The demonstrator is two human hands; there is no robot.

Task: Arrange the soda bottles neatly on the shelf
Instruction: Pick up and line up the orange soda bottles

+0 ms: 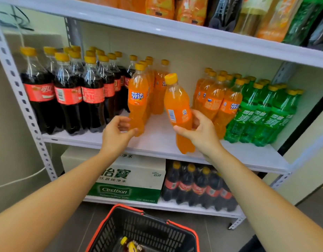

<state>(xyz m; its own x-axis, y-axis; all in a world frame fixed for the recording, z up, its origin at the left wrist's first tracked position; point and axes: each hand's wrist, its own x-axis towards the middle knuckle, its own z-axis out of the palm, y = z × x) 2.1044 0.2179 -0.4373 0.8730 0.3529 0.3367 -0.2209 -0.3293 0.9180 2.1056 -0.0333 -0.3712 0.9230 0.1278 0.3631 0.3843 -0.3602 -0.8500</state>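
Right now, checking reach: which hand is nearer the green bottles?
Right. The right hand, gripping a tilted orange bottle, is left of the green bottles; the left hand is farther left, holding an upright orange bottle.

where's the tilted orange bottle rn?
Head view, centre: tilted orange bottle in the right hand, at the middle shelf, just left of the right orange-bottle group.

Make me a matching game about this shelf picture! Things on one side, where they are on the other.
1. cola bottles
2. tilted orange bottle
3. upright orange bottle
4. basket

A. on the floor
B. gripped by the left hand
C. left end of the middle shelf
D. held in the right hand

Pairs: 1-C, 2-D, 3-B, 4-A
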